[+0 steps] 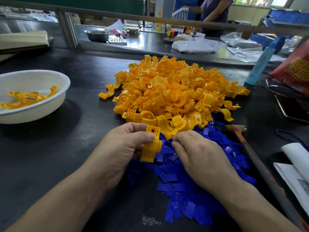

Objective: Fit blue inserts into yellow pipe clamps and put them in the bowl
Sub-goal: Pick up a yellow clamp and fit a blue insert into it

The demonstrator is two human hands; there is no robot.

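We are gripping one yellow pipe clamp [151, 144] in the left hand [122, 148], fingers curled round it, near the front edge of the bench [50, 164]. The right hand [199, 158] is resting curled fingertips on the blue inserts [192, 190]; we cannot tell whether it is holding one. The bowl [50, 104] is sitting at the left edge.

Left hand [123, 146], forearm entering from 7 o'clock, pinches a clamp [151, 144]. Right hand [200, 156], from 5 o'clock, palm down, fingers curled.

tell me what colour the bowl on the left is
The bowl is white, clearest in the head view.
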